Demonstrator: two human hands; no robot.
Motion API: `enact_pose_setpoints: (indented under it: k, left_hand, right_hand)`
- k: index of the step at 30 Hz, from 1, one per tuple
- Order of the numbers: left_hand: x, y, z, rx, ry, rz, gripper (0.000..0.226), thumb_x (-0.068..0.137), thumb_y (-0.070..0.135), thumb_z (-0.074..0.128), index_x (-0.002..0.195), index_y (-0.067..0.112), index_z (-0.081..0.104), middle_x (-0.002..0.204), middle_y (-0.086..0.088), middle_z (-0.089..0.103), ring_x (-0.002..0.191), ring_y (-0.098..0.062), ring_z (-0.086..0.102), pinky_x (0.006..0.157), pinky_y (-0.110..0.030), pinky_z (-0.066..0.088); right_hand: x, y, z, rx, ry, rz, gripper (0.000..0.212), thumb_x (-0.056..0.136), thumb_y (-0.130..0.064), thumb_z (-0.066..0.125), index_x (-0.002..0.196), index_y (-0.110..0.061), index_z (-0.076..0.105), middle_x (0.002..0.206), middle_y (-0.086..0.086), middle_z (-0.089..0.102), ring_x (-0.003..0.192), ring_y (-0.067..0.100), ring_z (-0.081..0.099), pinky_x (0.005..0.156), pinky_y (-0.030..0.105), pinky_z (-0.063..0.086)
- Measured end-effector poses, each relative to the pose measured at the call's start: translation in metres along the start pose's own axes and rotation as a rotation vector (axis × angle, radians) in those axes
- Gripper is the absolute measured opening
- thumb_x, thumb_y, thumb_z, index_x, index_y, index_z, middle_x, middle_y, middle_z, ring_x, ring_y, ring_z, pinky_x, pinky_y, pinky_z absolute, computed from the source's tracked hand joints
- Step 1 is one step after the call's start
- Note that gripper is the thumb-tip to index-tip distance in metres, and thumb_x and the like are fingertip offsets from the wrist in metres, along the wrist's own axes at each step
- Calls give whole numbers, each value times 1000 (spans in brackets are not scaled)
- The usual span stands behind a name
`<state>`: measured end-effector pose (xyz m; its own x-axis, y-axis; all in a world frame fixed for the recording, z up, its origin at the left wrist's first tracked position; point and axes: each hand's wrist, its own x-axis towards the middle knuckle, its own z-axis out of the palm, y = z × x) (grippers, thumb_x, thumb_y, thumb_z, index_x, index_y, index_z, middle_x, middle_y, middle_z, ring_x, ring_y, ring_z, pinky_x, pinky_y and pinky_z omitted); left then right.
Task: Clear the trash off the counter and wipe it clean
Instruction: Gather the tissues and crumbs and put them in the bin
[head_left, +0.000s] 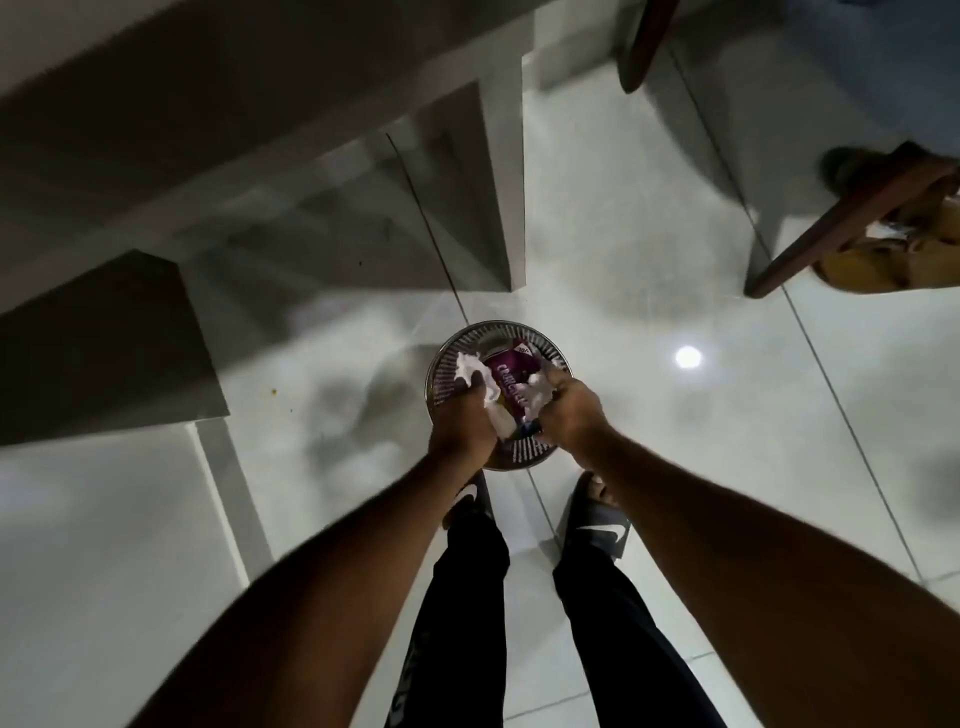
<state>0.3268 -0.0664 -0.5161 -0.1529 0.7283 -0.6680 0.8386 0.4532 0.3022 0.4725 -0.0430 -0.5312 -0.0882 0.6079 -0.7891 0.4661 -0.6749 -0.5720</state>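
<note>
A round metal mesh waste bin (451, 364) stands on the tiled floor just in front of my feet. Both hands hover over its mouth. My left hand (462, 434) grips crumpled white paper (472, 371). My right hand (569, 413) clutches more crumpled white paper (540, 387). Between the two hands, over the bin, is a purple wrapper (511, 387) with white lettering; which hand holds it I cannot tell.
A pale counter or stair structure (260, 171) rises at the left and back. Dark wooden chair legs (852, 218) stand at the right, with yellowish slippers (883, 262) beneath. My feet in black slides (597, 525) are close behind the bin. Glossy white floor tiles (727, 415) spread around.
</note>
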Motion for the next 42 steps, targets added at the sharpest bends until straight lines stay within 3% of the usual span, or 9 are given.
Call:
enact_pose_setpoints:
  k: [3, 7, 10, 14, 23, 27, 30, 33, 42]
  left_hand:
    - [3, 4, -11, 82, -28, 70, 65, 93, 4, 57, 152, 11, 33, 147, -19, 50, 134, -37, 51, 109, -47, 48]
    - [-31, 21, -49, 87, 95, 177, 58, 94, 8, 61, 148, 9, 41, 139, -13, 61, 127, -30, 59, 103, -42, 54]
    - [-88, 39, -97, 62, 222, 322, 46, 96, 9, 58, 141, 4, 52, 131, -15, 67, 118, -29, 65, 99, -38, 56]
    - [-192, 65, -176, -25, 402, 550, 29, 90, 5, 63, 118, 0, 71, 108, -16, 77, 97, -30, 74, 83, -35, 63]
    - [-266, 79, -393, -186, 895, 653, 31, 90, 9, 49, 106, -1, 74, 99, -16, 76, 92, -26, 69, 87, -33, 53]
    - [-223, 68, -455, 57, 759, 533, 30, 85, 1, 59, 112, -6, 70, 100, -25, 72, 91, -41, 70, 84, -45, 60]
    - [-197, 60, -465, 259, 532, 526, 36, 93, 20, 54, 126, 10, 62, 117, -16, 66, 106, -36, 61, 98, -42, 50]
    - [-185, 54, -457, 404, 475, 601, 25, 93, 23, 47, 109, 18, 66, 107, -12, 65, 99, -32, 61, 93, -39, 52]
    - [-202, 65, -440, 44, 675, 485, 21, 95, 15, 52, 90, 10, 72, 91, -12, 69, 87, -31, 64, 79, -39, 55]
  right_hand:
    - [-3, -3, -2, -64, 12, -2, 58, 90, -7, 61, 144, -22, 47, 139, 16, 56, 124, 40, 55, 93, 45, 57]
    - [-45, -23, -5, -10, 110, -109, 37, 97, -9, 57, 132, -21, 60, 108, -5, 62, 112, 28, 61, 56, -1, 48]
    - [-112, -64, -14, -55, 240, -335, 40, 96, -7, 53, 130, -26, 63, 107, -6, 71, 98, 8, 68, 79, 12, 56]
    - [-229, -131, -30, -8, 389, -560, 48, 89, -1, 62, 120, -36, 68, 96, -37, 66, 87, -22, 62, 76, -2, 44]
    - [-360, -333, -44, -119, 644, -1068, 24, 87, -7, 64, 108, -11, 74, 105, -7, 73, 95, 1, 68, 85, 11, 51]
    - [-335, -414, -38, -398, 625, -900, 21, 90, -15, 66, 108, -9, 73, 104, 8, 75, 90, 21, 70, 83, 34, 58]
    - [-308, -449, -32, -585, 526, -601, 17, 92, -23, 64, 98, -11, 74, 96, 10, 75, 87, 26, 69, 78, 32, 57]
    - [-289, -458, -27, -658, 495, -417, 21, 95, -23, 59, 104, -12, 74, 97, 9, 75, 88, 25, 71, 81, 34, 60]
    - [-291, -439, -36, -508, 528, -516, 15, 92, -21, 64, 99, -18, 77, 96, 7, 77, 83, 24, 70, 73, 25, 53]
